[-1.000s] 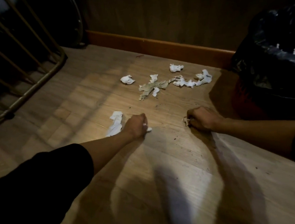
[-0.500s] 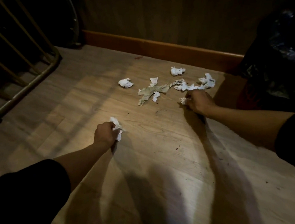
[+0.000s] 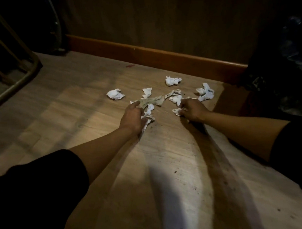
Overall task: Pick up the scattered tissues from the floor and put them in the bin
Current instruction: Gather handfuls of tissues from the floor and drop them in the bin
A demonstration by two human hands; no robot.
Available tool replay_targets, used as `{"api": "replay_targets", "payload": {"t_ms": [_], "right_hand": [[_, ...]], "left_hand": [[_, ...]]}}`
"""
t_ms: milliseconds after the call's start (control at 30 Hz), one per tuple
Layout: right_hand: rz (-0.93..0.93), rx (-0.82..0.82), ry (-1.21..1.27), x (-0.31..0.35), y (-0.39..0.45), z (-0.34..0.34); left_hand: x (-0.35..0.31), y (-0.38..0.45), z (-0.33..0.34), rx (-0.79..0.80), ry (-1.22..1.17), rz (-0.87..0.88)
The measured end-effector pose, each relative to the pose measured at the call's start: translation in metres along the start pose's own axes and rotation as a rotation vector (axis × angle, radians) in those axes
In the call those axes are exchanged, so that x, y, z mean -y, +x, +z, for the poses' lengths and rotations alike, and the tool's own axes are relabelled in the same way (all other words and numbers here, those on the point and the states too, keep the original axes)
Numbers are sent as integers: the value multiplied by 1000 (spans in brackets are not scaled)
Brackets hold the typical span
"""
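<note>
Tissues lie in a loose band across the wooden floor (image 3: 168, 167), just ahead of both hands and short of the skirting board (image 3: 160, 56), with the band's long axis running left to right. The left hand (image 3: 132, 118) clutches a white wad (image 3: 147, 118) and its fingers reach onto the stained, flattened tissue (image 3: 152, 101), which stretches away to the right. The right hand (image 3: 191, 109) is curled round a small scrap (image 3: 176, 111) and touches the strip of tissue (image 3: 175, 96) in front of it. Loose balls sit farther out: one far left (image 3: 115, 94), one near the wall (image 3: 172, 80), one far right (image 3: 205, 92). The bin (image 3: 287, 67), lined in black plastic, stands to the right, so the right hand looks nearer to it and to the rightmost ball, and the left ball falls to the left hand
</note>
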State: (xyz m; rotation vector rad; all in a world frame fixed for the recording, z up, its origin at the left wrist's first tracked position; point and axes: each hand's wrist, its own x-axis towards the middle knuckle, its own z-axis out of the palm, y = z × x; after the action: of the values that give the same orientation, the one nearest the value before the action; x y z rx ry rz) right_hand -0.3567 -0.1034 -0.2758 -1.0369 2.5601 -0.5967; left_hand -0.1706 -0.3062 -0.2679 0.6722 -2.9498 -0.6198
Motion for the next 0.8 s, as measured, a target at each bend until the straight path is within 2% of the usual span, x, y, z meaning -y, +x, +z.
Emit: {"api": "replay_targets", "payload": {"t_ms": [100, 167, 300, 433, 567, 700, 800], "right_hand": [[-49, -156, 56, 1, -12, 16], [-115, -198, 86, 3, -21, 20], [-177, -292, 165, -5, -19, 5], [39, -454, 193, -19, 1, -15], [321, -381, 110, -40, 22, -18], [332, -377, 214, -53, 26, -10], [382, -350, 182, -59, 22, -11]], "left_hand": [[-8, 14, 1, 54, 57, 19], [-12, 17, 3, 69, 52, 18], [-14, 13, 8, 13, 73, -6], [-13, 7, 8, -59, 80, 79], [-13, 6, 9, -78, 41, 32], [-15, 10, 7, -33, 58, 35], [-17, 10, 6, -19, 70, 61]]}}
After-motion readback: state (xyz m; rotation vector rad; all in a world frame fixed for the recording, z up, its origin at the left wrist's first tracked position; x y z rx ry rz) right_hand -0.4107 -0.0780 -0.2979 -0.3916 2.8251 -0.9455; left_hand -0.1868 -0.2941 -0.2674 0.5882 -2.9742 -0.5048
